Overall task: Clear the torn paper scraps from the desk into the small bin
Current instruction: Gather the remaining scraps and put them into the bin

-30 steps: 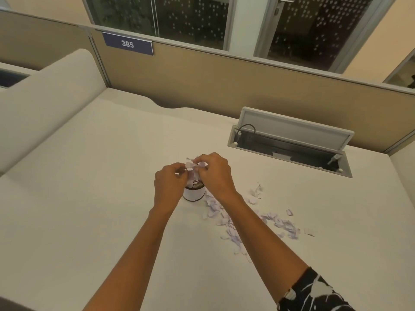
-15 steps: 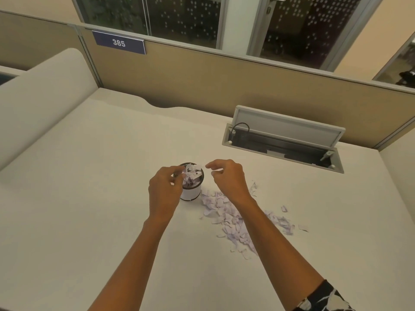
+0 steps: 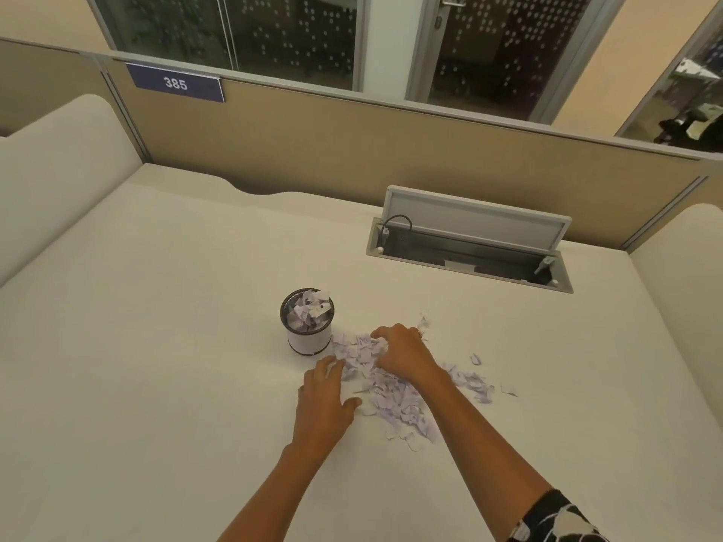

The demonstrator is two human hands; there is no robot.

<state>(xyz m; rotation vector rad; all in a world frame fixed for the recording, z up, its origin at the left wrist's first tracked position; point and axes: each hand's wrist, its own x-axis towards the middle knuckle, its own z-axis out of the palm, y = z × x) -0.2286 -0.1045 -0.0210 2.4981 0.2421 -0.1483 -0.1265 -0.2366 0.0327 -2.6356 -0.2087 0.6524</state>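
Note:
A small round bin [image 3: 308, 338], white with a dark rim, stands on the desk with pale scraps heaped up to its rim. Just right of it lies a pile of torn paper scraps [image 3: 395, 399], white and faintly lilac, trailing off to the right. My left hand [image 3: 326, 400] lies on the desk at the pile's left edge, fingers spread and touching scraps. My right hand [image 3: 403, 352] rests on top of the pile close to the bin, fingers curled down into the scraps.
An open cable hatch [image 3: 469, 252] with a raised lid sits in the desk at the back right. Beige partitions [image 3: 313, 150] close off the back and both sides. The white desk top [image 3: 137, 326] stretches wide to the left.
Both hands have left the bin's rim and dropped down to the right onto the pile. The scraps they held over the bin are now inside it.

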